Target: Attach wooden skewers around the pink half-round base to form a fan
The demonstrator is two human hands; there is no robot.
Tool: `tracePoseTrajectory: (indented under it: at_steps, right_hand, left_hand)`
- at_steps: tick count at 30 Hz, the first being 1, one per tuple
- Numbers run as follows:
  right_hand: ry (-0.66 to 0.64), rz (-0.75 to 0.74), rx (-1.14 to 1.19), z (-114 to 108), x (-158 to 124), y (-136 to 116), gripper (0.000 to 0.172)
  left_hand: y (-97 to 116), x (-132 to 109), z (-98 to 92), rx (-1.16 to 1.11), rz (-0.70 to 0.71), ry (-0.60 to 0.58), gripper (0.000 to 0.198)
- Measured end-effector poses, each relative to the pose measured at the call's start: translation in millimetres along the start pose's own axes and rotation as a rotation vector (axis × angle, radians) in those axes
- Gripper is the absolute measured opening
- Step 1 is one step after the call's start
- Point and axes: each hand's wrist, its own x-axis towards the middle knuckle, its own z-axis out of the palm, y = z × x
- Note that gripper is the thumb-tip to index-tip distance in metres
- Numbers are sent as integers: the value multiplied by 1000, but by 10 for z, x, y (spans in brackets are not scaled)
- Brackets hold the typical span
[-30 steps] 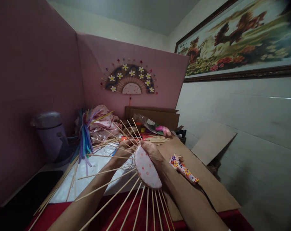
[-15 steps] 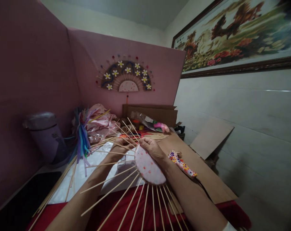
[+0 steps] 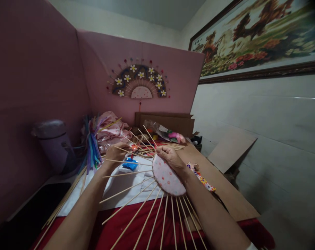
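A fan frame stands tilted before me: a half-round base (image 3: 168, 176) in white cloth with pink dots, with thin wooden sticks (image 3: 131, 190) spreading from its curved edge. My right hand (image 3: 170, 159) is closed on the base's upper end, thumb on the front face. Farther left, my left hand (image 3: 118, 152) is raised by the outer ends of the upper sticks, its fingers curled together. Whatever is between those fingers, if anything, does not show. Under the sticks a small blue packet (image 3: 130, 164) lies on the white sheet (image 3: 113, 201).
A finished flowered fan (image 3: 140, 81) hangs on the pink panel. Coloured pipe cleaners (image 3: 91, 149) and pink dotted cloth (image 3: 112, 128) are heaped at the back left. A cardboard sheet (image 3: 232, 198) bearing a flower-patterned cloth piece (image 3: 203, 180) lies right; a lidded bin (image 3: 54, 147) stands left.
My left hand has drawn back leftward from near the base toward the stick ends, baring the blue packet. My right hand keeps its hold on the fan frame. The view has shifted slightly.
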Motion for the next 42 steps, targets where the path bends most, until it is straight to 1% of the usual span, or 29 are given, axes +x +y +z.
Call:
tracePoseTrajectory:
  at_steps: [3, 5, 7, 9, 11, 14, 16, 22, 26, 31, 35, 39, 42]
  right_hand:
    - [3, -3, -9, 7, 4, 11, 33]
    - [-7, 6, -27, 27, 9, 29, 33]
    - [-19, 14, -56, 48, 14, 54, 34]
    - [-28, 19, -82, 58, 18, 83, 35]
    - [-41, 30, -92, 60, 21, 108, 35]
    - [-60, 38, -81, 60, 21, 123, 35]
    - [-68, 46, -70, 67, 16, 118, 35]
    - [-70, 100, -52, 119, -13, 100, 36]
    - [-69, 93, -52, 121, -9, 126, 35]
    - [-24, 69, -97, 81, 14, 115, 35]
    - [-14, 50, -58, 64, 7, 66, 34]
    - [-15, 69, 13, 45, -5, 52, 33]
    - [-24, 59, 43, 28, -3, 57, 32]
  left_hand:
    - [-40, 36, -89, 167, 126, 37, 17]
    - [-62, 72, -148, 229, 179, 94, 19]
    - [-80, 105, -190, 271, 187, 149, 17]
    - [-91, 132, -205, 263, 135, 195, 13]
    - [-90, 151, -198, 142, 53, 197, 13]
    - [-55, 165, -190, -188, -47, 157, 18]
    - [-8, 158, -210, -359, -97, 148, 22]
    - [142, 78, -339, -617, -220, 154, 27]
    - [173, 53, -372, -687, -240, 154, 28]
    - [156, 50, -404, -749, -218, 214, 23]
    - [154, 33, -446, -797, -228, 235, 18]
    - [133, 16, -450, -817, -313, 167, 16]
    - [65, 12, -423, -818, -335, 125, 14]
